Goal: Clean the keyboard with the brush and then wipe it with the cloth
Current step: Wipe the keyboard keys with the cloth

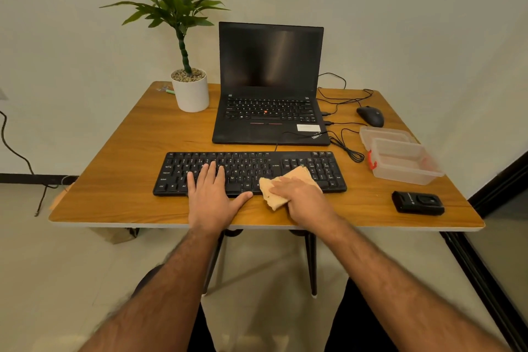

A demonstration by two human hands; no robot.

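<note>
Pressing the cloth (297, 174) onto the keyboard (328, 168), the right hand (300, 194) lies flat. The left hand (213, 194) rests flat, fingers straight, on the keys.

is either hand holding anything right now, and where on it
The right hand presses the cloth from above, over its middle, against the keyboard. The left hand holds nothing; it rests flat on the keys.

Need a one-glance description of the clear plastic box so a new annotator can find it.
Start at the open laptop at the back of the wooden table, then go right and nearer, past the black mouse. The clear plastic box sits at the right edge: the only see-through item, with an orange-red latch, unlike the small black device in front of it.
</note>
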